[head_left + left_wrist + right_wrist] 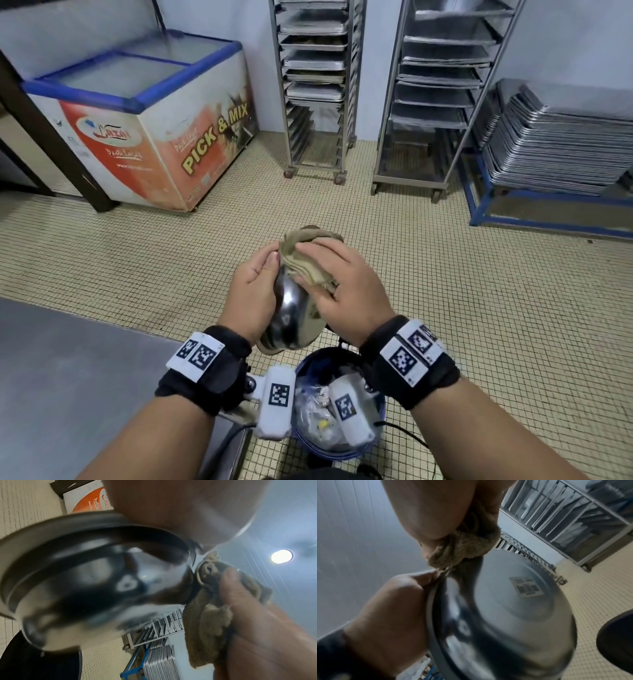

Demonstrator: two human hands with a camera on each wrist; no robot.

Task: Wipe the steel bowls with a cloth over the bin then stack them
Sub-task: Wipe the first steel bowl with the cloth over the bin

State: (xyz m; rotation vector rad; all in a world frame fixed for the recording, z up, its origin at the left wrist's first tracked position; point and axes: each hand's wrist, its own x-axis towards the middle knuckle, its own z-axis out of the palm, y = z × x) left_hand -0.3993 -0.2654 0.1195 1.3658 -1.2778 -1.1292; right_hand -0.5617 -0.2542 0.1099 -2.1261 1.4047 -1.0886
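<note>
Left hand [251,296] grips the steel bowl [291,315] by its rim, fingers curled round the edge, and holds it on its side, so the rounded outside is turned toward the other hand. Right hand [342,284] pinches a folded brown cloth [308,260] between thumb and fingers and presses it over the bowl's far, upper edge; the right wrist view shows the cloth [464,547] wrapped onto the rim just beside the left thumb, with a barcode sticker [528,587] on the bowl's base. Both hands hold the bowl in the air, slightly ahead of the blue bin [342,455], which sits on the tiled floor [479,308] beside the steel worktop [68,377], probably so that anything wiped off drops into it. No other bowls or stack are in view, so stacking looks not yet begun.
</note>
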